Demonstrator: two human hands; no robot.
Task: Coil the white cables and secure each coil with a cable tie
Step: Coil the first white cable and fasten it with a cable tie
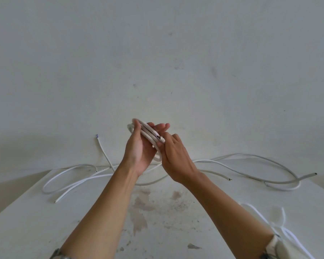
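Mid-frame, left hand (138, 152) grips the untied coil (149, 132), right hand (176, 157) pinches its end; a slipped pinch could let it spring open.

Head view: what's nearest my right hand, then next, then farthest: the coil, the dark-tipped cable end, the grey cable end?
1. coil, gripped in the right hand.
2. dark-tipped cable end, on the table, right.
3. grey cable end, far right table edge.
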